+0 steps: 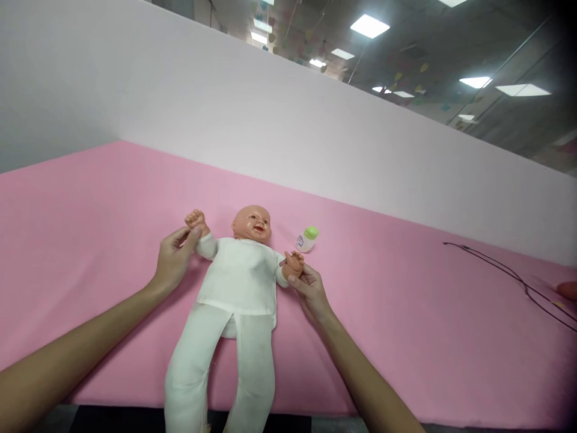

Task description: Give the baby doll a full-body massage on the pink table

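Observation:
A baby doll (243, 276) in a white top and white trousers lies on its back, its head toward the wall and its legs reaching over the near edge. My left hand (175, 257) is closed around the doll's wrist at the left, thumb on top. On the other side my right hand (311, 288) grips the doll's other wrist, with the thumb in front and the fingers partly hidden behind it. Both doll arms are bent outward, their small hands raised. Just beyond my right hand stands a small white bottle (306, 242) with a green cap, leaning slightly.
The pink padded surface (396, 313) spreads under everything and ends at a near edge. A pale wall (288, 150) borders it at the back. Thin black cables (509, 270) lie at the right, beside a blurred skin-toned shape (567, 291) at the frame's edge.

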`<state>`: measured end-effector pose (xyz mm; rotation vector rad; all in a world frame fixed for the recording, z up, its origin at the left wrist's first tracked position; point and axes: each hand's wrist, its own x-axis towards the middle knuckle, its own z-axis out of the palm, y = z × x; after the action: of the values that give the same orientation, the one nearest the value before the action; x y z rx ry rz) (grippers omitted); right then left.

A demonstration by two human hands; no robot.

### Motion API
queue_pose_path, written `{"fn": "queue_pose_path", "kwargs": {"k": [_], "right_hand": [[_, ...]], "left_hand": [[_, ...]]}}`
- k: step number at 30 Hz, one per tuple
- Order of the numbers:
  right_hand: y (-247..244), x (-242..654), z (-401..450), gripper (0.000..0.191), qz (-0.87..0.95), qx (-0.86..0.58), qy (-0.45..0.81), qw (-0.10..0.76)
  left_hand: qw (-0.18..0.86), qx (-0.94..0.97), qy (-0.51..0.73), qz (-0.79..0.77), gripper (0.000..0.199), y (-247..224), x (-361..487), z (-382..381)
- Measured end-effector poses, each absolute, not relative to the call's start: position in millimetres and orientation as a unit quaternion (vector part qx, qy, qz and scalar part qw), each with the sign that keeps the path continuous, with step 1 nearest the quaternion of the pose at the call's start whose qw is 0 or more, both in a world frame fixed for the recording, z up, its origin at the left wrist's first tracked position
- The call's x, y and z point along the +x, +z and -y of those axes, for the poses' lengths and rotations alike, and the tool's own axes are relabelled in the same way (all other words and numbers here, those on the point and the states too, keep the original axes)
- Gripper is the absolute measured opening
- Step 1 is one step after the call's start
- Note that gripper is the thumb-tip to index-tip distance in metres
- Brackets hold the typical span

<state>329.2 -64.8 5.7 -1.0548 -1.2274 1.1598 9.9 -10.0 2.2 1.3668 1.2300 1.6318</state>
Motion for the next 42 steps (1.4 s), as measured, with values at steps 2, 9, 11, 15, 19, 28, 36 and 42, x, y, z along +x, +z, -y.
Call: {"fn": "queue_pose_path", "kwargs": {"k": [2, 9, 11, 15, 19, 28, 36, 42], "right_hand": [[5.2, 330.2, 63.7, 0.060, 0.494, -0.453, 0.486, 0.560], [7.4, 326.9, 67.1, 0.045, 0.596, -0.432, 0.449, 0.507], [8.5, 324.7, 70.1, 0.037, 0.666, -0.412, 0.421, 0.458], [10.5, 321.3, 75.7, 0.037, 0.767, -0.375, 0.360, 0.376], [10.3, 320.6, 76.6, 0.038, 0.764, -0.382, 0.360, 0.376], [3.1, 346.7, 50.4, 0.060, 0.419, -0.522, 0.390, 0.632], [-7.5, 403.5, 30.4, 0.068, 0.354, -0.671, 0.324, 0.565], [-9.2, 406.5, 31.4, 0.045, 0.502, -0.753, 0.156, 0.396]], "left_hand": [[0.329, 0.498, 0.638, -0.487, 0.048, 3.3, 6.3, 6.9], [0.280, 0.590, 0.603, -0.457, 0.033, -1.6, 6.7, 10.8], [0.234, 0.692, 0.560, -0.390, 0.021, -3.9, 8.7, 13.2], [0.138, 0.832, 0.483, -0.235, 0.025, -5.4, 9.6, 14.1], [0.132, 0.828, 0.493, -0.232, 0.023, -5.2, 9.7, 14.0], [0.218, 0.537, 0.636, -0.510, 0.054, -11.4, -0.7, -1.5], [0.155, 0.519, 0.465, -0.700, 0.051, -14.1, -37.5, -27.7], [0.051, 0.578, 0.323, -0.748, 0.045, -15.2, -41.9, -29.3]]}}
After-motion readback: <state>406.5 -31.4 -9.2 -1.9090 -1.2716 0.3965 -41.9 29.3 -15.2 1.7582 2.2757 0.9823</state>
